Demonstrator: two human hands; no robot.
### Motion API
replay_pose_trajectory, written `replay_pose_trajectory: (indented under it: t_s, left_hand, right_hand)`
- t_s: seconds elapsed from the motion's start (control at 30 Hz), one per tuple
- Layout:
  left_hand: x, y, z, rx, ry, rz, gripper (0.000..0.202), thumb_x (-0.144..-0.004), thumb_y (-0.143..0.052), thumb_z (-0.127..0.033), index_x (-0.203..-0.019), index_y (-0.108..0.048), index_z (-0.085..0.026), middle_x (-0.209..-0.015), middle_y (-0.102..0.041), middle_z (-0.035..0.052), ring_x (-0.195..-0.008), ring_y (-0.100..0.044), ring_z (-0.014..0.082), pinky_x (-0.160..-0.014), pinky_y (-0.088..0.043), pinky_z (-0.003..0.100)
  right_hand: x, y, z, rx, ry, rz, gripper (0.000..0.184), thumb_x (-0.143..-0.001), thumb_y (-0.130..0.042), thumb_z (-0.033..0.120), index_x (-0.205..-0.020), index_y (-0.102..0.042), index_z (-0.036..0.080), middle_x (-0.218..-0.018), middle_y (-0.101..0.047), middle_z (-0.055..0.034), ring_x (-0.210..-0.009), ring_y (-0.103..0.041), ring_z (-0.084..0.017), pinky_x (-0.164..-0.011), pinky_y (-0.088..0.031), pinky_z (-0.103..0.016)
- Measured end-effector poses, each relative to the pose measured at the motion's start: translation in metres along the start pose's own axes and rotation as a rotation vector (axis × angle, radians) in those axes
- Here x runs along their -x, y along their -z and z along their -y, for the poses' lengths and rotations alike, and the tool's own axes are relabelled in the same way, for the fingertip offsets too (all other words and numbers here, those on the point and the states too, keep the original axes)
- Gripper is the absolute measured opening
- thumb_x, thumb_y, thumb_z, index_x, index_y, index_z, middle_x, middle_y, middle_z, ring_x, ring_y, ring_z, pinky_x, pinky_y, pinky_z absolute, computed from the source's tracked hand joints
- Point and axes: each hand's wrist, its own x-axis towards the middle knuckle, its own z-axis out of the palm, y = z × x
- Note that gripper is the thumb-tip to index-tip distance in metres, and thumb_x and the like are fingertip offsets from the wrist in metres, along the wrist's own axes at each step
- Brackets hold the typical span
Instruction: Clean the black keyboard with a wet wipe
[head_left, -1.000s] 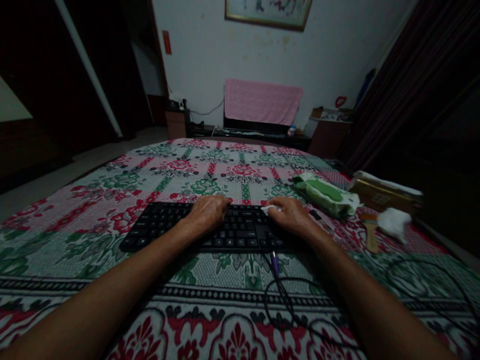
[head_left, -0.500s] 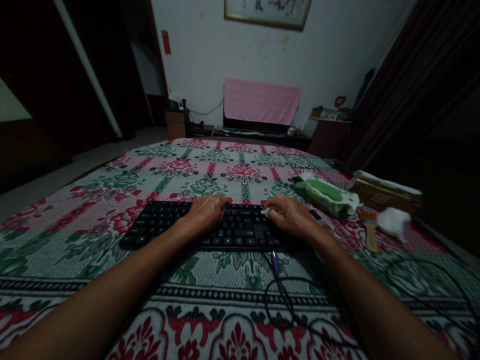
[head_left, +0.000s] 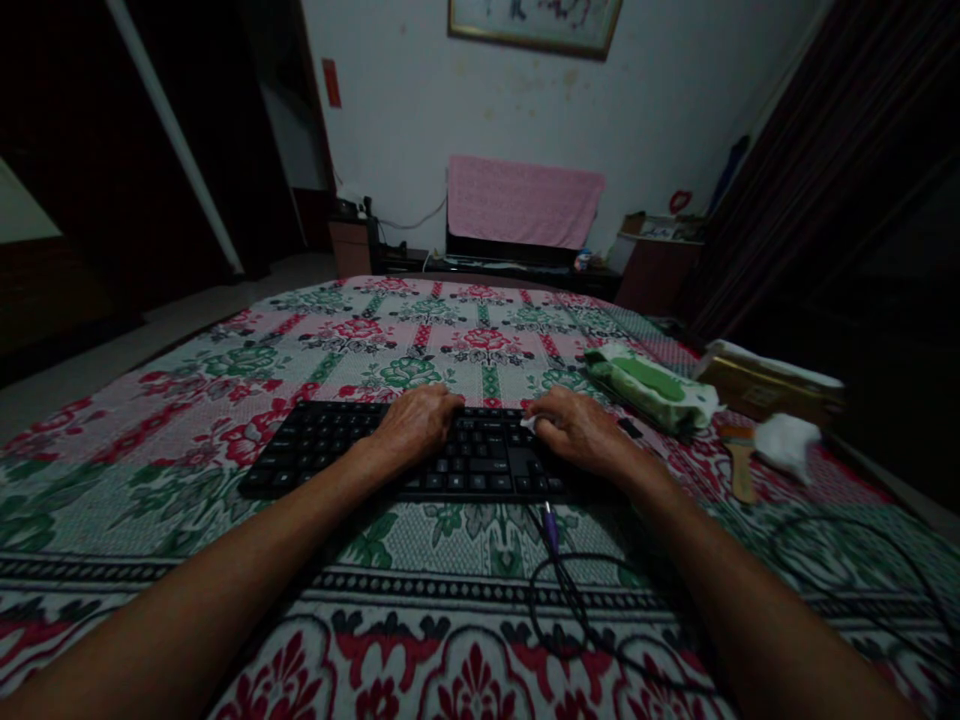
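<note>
A black keyboard (head_left: 472, 465) lies flat on the patterned cloth in front of me, its lower edge towards me. My left hand (head_left: 420, 420) rests across its middle, with the fingers curled at the far edge and partly hidden. Over the right part of the keyboard is my right hand (head_left: 574, 425), closed on a small white wipe (head_left: 530, 423) that peeks out by the thumb and fingertips. Below the keyboard lies a black cable (head_left: 566, 590) with a purple plug (head_left: 551, 527), loosely coiled and running off to the right.
To the right lie a green-and-white wipes pack (head_left: 649, 390), a gold box (head_left: 769, 383), a crumpled white tissue (head_left: 787, 445) and a wooden-handled brush (head_left: 741, 470). A small black object (head_left: 630, 428) sits beside my right hand. The flowered cloth (head_left: 420, 330) stretches to the far side.
Both hands stay nearly in place. The left hand's fingertips have shifted very slightly at the keyboard's far edge, and the right hand has moved a touch away from me.
</note>
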Motion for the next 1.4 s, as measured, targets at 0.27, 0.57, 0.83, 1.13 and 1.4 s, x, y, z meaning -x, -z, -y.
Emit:
replay_pose_trajectory:
  t_s: [0.27, 0.57, 0.83, 1.13, 1.4]
  left_hand:
    - [-0.001, -0.003, 0.002, -0.01, -0.006, -0.021, 0.029, -0.086, -0.035, -0.025, -0.106, -0.056, -0.024, -0.086, -0.058, 0.0058, -0.081, -0.053, 0.0185, -0.065, -0.038, 0.027]
    - [0.0, -0.001, 0.002, 0.017, -0.002, -0.019, 0.029, -0.086, -0.035, -0.024, -0.106, -0.057, -0.024, -0.088, -0.059, 0.0057, -0.083, -0.053, 0.0183, -0.067, -0.039, 0.027]
    - [-0.001, -0.003, 0.003, 0.013, 0.003, -0.015, 0.028, -0.085, -0.037, -0.023, -0.106, -0.056, -0.024, -0.092, -0.059, 0.0053, -0.084, -0.053, 0.0178, -0.07, -0.039, 0.027]
    - [-0.001, -0.006, 0.006, 0.001, -0.004, -0.022, 0.028, -0.086, -0.035, -0.024, -0.106, -0.056, -0.024, -0.09, -0.059, 0.0054, -0.083, -0.054, 0.0178, -0.069, -0.039, 0.027]
    - [-0.001, -0.006, 0.006, 0.019, -0.015, -0.034, 0.029, -0.085, -0.036, -0.022, -0.106, -0.056, -0.023, -0.093, -0.059, 0.0052, -0.087, -0.054, 0.0182, -0.072, -0.04, 0.028]
  right_hand:
    - [0.002, 0.002, -0.001, -0.019, 0.013, 0.034, 0.024, -0.074, -0.045, 0.018, -0.088, -0.064, 0.021, -0.083, -0.059, -0.0043, -0.077, -0.052, -0.015, -0.068, -0.035, -0.023]
    - [-0.001, -0.001, -0.001, -0.066, -0.003, -0.04, 0.026, -0.076, -0.046, 0.018, -0.095, -0.063, 0.021, -0.088, -0.06, -0.0046, -0.081, -0.053, -0.015, -0.072, -0.036, -0.024]
    - [0.0, 0.002, -0.008, -0.032, -0.047, 0.007, 0.024, -0.074, -0.046, 0.02, -0.089, -0.065, 0.021, -0.088, -0.061, -0.0042, -0.078, -0.054, -0.015, -0.069, -0.036, -0.022]
    - [0.001, 0.004, -0.012, -0.01, -0.035, 0.086, 0.02, -0.072, -0.048, 0.021, -0.084, -0.065, 0.021, -0.083, -0.062, -0.0035, -0.076, -0.054, -0.015, -0.065, -0.035, -0.022]
    - [0.0, 0.007, -0.019, -0.148, -0.071, -0.095, 0.023, -0.079, -0.039, 0.02, -0.092, -0.057, 0.016, -0.082, -0.061, -0.0059, -0.075, -0.054, -0.016, -0.066, -0.037, -0.023]
